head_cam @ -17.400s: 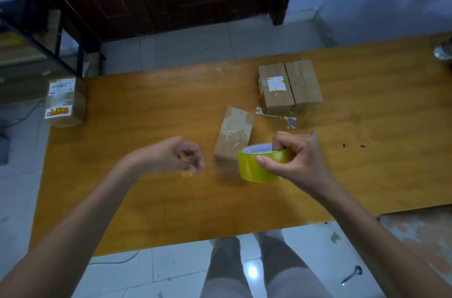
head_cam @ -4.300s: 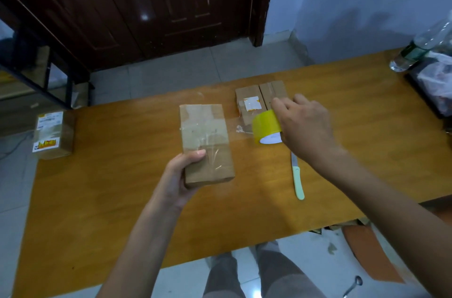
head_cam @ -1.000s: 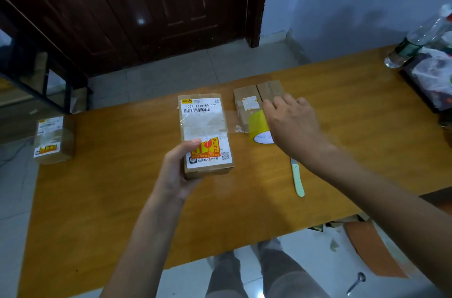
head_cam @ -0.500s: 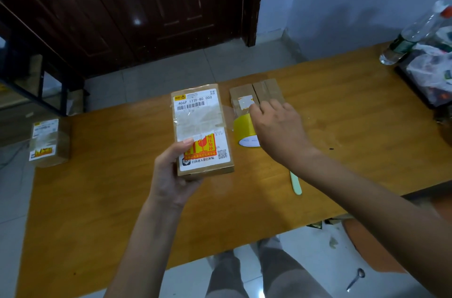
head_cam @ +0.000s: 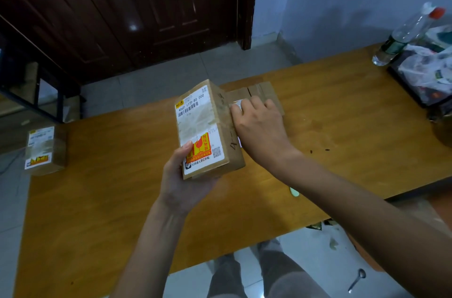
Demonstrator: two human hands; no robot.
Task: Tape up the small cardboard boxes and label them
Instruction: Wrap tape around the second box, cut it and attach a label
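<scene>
Our left hand (head_cam: 182,182) grips the box (head_cam: 208,129) above the surface (head_cam: 97,200); right hand (head_cam: 259,124) presses its side, grip unclear.

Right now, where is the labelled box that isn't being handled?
In the head view, the other labelled box sits at the table's far left edge, well apart from the box held in the left hand.

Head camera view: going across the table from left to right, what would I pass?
Labelled box at the table's left edge → left hand holding the box with the barcode label → right hand against that box's side → plastic bottle with a red cap.
</scene>
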